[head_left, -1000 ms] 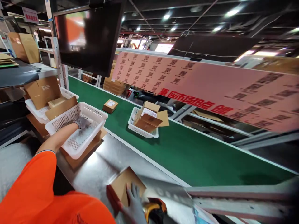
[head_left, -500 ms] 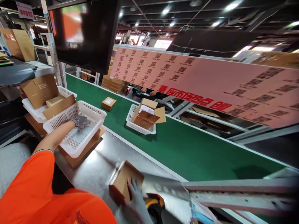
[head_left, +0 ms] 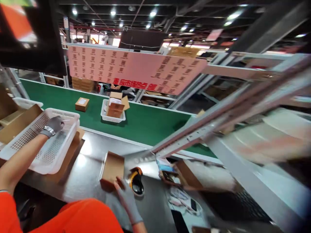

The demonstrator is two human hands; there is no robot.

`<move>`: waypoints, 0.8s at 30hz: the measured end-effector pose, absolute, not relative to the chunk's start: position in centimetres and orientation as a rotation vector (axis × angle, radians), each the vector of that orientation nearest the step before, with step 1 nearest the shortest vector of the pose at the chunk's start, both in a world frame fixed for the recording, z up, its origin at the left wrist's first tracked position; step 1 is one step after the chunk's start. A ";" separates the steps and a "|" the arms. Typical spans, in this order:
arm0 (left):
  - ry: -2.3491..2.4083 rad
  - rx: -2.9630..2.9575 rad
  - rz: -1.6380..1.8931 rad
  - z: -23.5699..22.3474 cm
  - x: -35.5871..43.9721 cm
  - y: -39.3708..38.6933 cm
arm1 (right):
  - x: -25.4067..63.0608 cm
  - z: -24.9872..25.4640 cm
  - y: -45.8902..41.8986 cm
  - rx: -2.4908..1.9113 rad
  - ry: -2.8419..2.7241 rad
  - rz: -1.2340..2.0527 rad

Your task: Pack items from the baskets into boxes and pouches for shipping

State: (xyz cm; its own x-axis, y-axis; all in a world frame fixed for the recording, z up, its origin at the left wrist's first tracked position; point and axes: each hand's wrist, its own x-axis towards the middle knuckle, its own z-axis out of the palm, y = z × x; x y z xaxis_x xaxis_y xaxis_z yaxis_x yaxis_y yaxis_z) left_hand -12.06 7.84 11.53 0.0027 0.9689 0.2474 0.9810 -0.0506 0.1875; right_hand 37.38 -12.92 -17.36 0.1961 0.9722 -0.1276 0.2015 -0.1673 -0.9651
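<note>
Right hand [head_left: 126, 197] — gloved, fingers spread flat on small cardboard box [head_left: 112, 170] at counter's [head_left: 97, 152] near edge, yellow tape dispenser [head_left: 136, 180] just beside. Left hand [head_left: 55, 124] curled inside white basket [head_left: 48, 142] at counter's left edge — grip on anything unclear. Farther off, green conveyor [head_left: 145, 119] carries small sealed carton [head_left: 82, 104].

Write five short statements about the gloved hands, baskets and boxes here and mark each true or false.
1. The left hand reaches into the white perforated plastic basket. True.
2. The right hand touches the small open brown cardboard box. True.
3. That box sits on the green conveyor belt. False: it rests on the steel worktop.
4. Both hands are bare. False: both wear grey gloves.
5. A sealed small cardboard parcel lies on the belt. True.
</note>
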 end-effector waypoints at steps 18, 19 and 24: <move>-2.076 -3.121 -1.529 -4.3 16.0 -7.2 | 35.2 -9.2 -15.2 -0.959 -0.481 1.447; -2.347 -3.214 -1.518 -4.9 16.4 -7.7 | 35.0 -9.3 -15.3 -0.988 -0.492 1.409; -3.161 -3.113 -1.500 -7.2 18.6 -9.7 | 33.7 -9.4 -15.7 -1.083 -0.649 1.378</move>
